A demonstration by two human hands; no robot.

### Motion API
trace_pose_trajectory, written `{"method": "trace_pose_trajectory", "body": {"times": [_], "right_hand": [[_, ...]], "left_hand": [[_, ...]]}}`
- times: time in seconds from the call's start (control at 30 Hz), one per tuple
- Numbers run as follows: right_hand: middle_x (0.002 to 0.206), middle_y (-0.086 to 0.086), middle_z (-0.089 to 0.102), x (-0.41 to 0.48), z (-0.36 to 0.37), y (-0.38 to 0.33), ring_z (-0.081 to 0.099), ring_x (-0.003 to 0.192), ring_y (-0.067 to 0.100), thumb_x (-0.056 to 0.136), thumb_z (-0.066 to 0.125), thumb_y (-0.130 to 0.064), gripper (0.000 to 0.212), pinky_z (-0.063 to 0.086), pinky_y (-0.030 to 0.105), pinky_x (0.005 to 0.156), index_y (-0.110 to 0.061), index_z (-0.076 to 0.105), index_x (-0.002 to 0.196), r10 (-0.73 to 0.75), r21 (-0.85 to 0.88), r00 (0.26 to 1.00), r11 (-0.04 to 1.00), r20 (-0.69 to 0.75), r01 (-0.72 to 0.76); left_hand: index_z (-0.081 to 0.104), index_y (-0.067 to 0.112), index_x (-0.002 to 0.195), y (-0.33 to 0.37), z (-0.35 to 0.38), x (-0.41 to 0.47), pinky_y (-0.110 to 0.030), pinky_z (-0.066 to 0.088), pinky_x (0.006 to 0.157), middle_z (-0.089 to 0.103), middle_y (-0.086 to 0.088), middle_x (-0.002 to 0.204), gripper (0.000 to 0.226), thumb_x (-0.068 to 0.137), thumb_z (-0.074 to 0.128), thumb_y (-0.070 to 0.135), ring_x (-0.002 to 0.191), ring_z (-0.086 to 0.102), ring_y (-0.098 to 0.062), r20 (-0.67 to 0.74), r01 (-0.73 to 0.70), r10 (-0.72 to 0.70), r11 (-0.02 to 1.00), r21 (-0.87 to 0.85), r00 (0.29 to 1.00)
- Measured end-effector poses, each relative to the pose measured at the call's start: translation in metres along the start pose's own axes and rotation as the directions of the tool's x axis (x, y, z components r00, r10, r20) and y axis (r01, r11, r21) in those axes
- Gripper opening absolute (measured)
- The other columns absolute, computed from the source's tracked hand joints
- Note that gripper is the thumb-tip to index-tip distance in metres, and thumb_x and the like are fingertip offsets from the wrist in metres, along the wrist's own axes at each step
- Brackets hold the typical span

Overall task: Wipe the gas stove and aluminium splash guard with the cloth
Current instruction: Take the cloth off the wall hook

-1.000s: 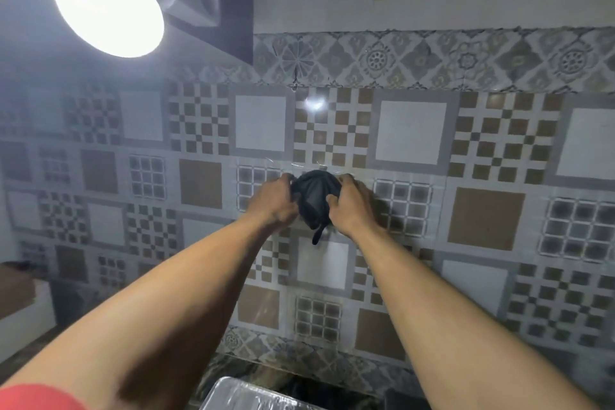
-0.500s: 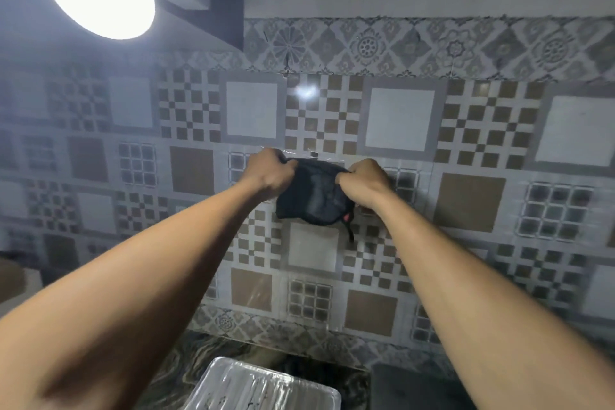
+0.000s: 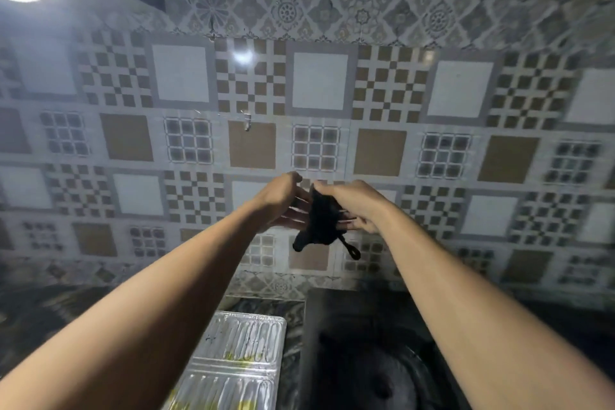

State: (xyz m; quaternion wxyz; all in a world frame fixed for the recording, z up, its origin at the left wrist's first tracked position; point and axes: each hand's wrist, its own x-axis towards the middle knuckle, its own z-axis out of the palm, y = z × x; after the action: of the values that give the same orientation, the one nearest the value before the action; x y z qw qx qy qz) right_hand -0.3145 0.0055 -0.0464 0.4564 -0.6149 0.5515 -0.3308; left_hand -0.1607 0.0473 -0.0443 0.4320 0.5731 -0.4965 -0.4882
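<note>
Dangling from right hand [image 3: 353, 204], cloth [image 3: 320, 222] touches left hand [image 3: 279, 197].

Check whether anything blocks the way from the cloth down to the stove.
Nothing visible does. The cloth, pinched by the right hand with the left hand touching it, hangs in open air before the tiled wall. The stove lies below it; the foil splash guard sits beside the stove, to its left.

Bare left forearm [image 3: 173, 289], bare right forearm [image 3: 466, 289], left hand [image 3: 278, 198], right hand [image 3: 354, 206]
</note>
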Motion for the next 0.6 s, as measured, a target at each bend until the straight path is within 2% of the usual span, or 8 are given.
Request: {"method": "trace_pose_trajectory", "body": {"times": [0.1, 0.17, 0.3, 0.37, 0.43, 0.47, 0.53, 0.6], "right_hand": [[0.09, 0.005, 0.067, -0.01, -0.017, 0.025, 0.064, 0.078, 0.017, 0.075, 0.079, -0.046, 0.046, 0.048, 0.031, 0.059, -0.006, 0.064, 0.093, -0.026, -0.142, 0.993, 0.99, -0.116, 0.009], [0.087, 0.012, 0.068, -0.011, -0.03, 0.043, 0.065, 0.076, 0.022, 0.075, 0.08, -0.028, 0.031, 0.053, 0.033, 0.063, -0.003, 0.064, 0.084, -0.006, -0.143, 0.99, 0.99, -0.139, -0.014], [0.082, 0.011, 0.062, -0.013, -0.047, 0.075, 0.063, 0.076, 0.024, 0.081, 0.073, -0.015, 0.013, 0.053, 0.036, 0.062, -0.006, 0.064, 0.082, 0.023, -0.197, 0.991, 0.979, -0.135, -0.05], [0.085, 0.011, 0.064, -0.011, -0.052, 0.088, 0.065, 0.08, 0.024, 0.082, 0.069, -0.012, 0.008, 0.058, 0.042, 0.072, -0.005, 0.066, 0.084, 0.001, -0.25, 0.994, 0.968, -0.11, -0.029], [0.088, 0.011, 0.066, -0.01, -0.054, 0.101, 0.064, 0.084, 0.024, 0.085, 0.067, -0.009, 0.013, 0.055, 0.039, 0.074, 0.001, 0.069, 0.091, -0.043, -0.346, 0.995, 0.938, -0.086, 0.011], [0.09, 0.014, 0.067, -0.007, -0.053, 0.107, 0.064, 0.085, 0.025, 0.085, 0.066, -0.008, 0.018, 0.053, 0.037, 0.073, 0.005, 0.068, 0.098, -0.072, -0.388, 0.994, 0.921, -0.08, 0.035], [0.098, 0.019, 0.068, -0.001, -0.048, 0.117, 0.064, 0.09, 0.032, 0.085, 0.061, -0.004, 0.023, 0.054, 0.042, 0.076, 0.005, 0.066, 0.106, -0.144, -0.443, 0.987, 0.892, -0.078, 0.095], [0.102, 0.01, 0.066, 0.002, -0.039, 0.124, 0.062, 0.093, 0.029, 0.086, 0.055, -0.001, 0.021, 0.054, 0.041, 0.077, -0.009, 0.063, 0.102, -0.243, -0.453, 0.968, 0.871, -0.06, 0.191]], "left_hand": [[0.072, -0.001, 0.099, -0.013, 0.028, -0.003, -0.043, 0.056, 0.087, 0.072, -0.023, 0.105, 0.064, 0.101, 0.022, 0.038, 0.1, 0.067, -0.038, 0.045, 0.039, -0.037, 0.998, -0.052, 0.998], [0.073, 0.0, 0.1, -0.023, 0.044, -0.002, -0.043, 0.055, 0.088, 0.073, -0.02, 0.106, 0.062, 0.101, 0.022, 0.037, 0.101, 0.067, -0.036, 0.041, 0.056, -0.055, 0.998, -0.031, 0.998], [0.07, 0.003, 0.107, -0.053, 0.075, -0.003, -0.04, 0.053, 0.089, 0.073, -0.014, 0.106, 0.05, 0.101, 0.03, 0.032, 0.097, 0.067, -0.03, 0.01, 0.029, -0.029, 0.998, 0.055, 1.0], [0.071, 0.009, 0.095, -0.082, 0.087, -0.001, -0.042, 0.055, 0.086, 0.073, -0.012, 0.096, 0.044, 0.096, 0.036, 0.035, 0.09, 0.068, -0.03, -0.056, -0.096, 0.117, 0.954, 0.285, 0.992], [0.068, 0.014, 0.087, -0.117, 0.101, -0.011, -0.042, 0.054, 0.079, 0.071, -0.012, 0.087, 0.045, 0.095, 0.035, 0.043, 0.089, 0.066, -0.036, -0.02, -0.197, 0.259, 0.779, 0.596, 0.966], [0.068, 0.015, 0.095, -0.134, 0.11, -0.019, -0.043, 0.052, 0.081, 0.071, -0.014, 0.094, 0.047, 0.096, 0.032, 0.045, 0.095, 0.065, -0.038, 0.027, -0.232, 0.297, 0.684, 0.692, 0.954], [0.059, 0.015, 0.128, -0.167, 0.129, -0.037, -0.045, 0.043, 0.102, 0.061, -0.017, 0.132, 0.054, 0.098, 0.029, 0.049, 0.126, 0.052, -0.036, 0.106, -0.266, 0.305, 0.549, 0.792, 0.946], [0.03, 0.013, 0.153, -0.19, 0.143, -0.058, -0.049, 0.017, 0.121, 0.025, -0.014, 0.161, 0.068, 0.099, 0.027, 0.055, 0.15, 0.015, -0.031, 0.131, -0.223, 0.215, 0.487, 0.845, 0.968]]}}
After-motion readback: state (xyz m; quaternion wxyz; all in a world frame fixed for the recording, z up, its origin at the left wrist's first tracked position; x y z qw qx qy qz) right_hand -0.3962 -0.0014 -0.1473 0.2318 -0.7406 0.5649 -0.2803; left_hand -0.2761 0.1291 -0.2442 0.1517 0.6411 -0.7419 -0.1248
